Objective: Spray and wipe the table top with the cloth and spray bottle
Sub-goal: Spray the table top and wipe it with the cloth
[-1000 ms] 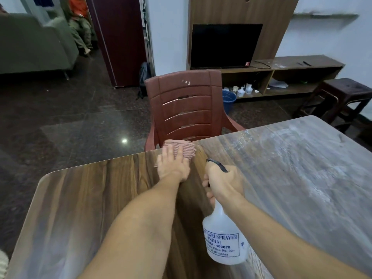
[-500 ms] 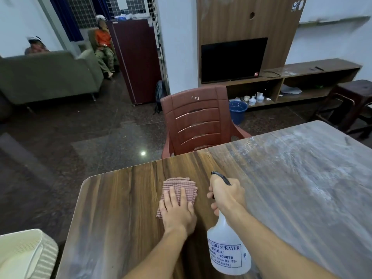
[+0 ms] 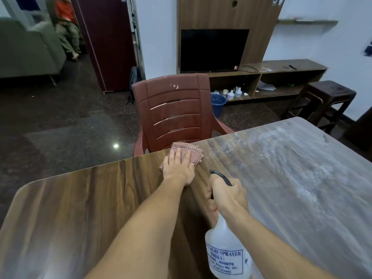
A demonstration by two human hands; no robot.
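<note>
While pressing down with straight, close-set fingers, left hand (image 3: 178,167) flat on a pinkish woven cloth (image 3: 192,153), right at the far edge of the wooden worktop (image 3: 80,208). Just beside it and nearer the camera, right hand (image 3: 228,195) curled round the neck of a translucent white spray bottle (image 3: 226,252). Black nozzle (image 3: 220,177) aimed away across the surface, bottle body tilted back toward the camera, blue-printed label facing up.

Left of the arms, dark glossy wood grain. Right of them, a pale, streaky white film (image 3: 291,158) over the surface.

Directly beyond the cloth, a reddish-brown plastic chair (image 3: 173,109) drawn up to the worktop edge. Further back, dark polished stone floor (image 3: 70,125) with one bright spot of reflected light. Against the far wall, a black television (image 3: 213,50) on a wood panel, above a low open shelf unit (image 3: 281,77) holding small bottles. Blue bucket (image 3: 218,101) near the shelf, dark stool (image 3: 326,99) at right. Grey-green sofa (image 3: 26,51) and a seated person (image 3: 67,27) in orange at far left, blurred.
</note>
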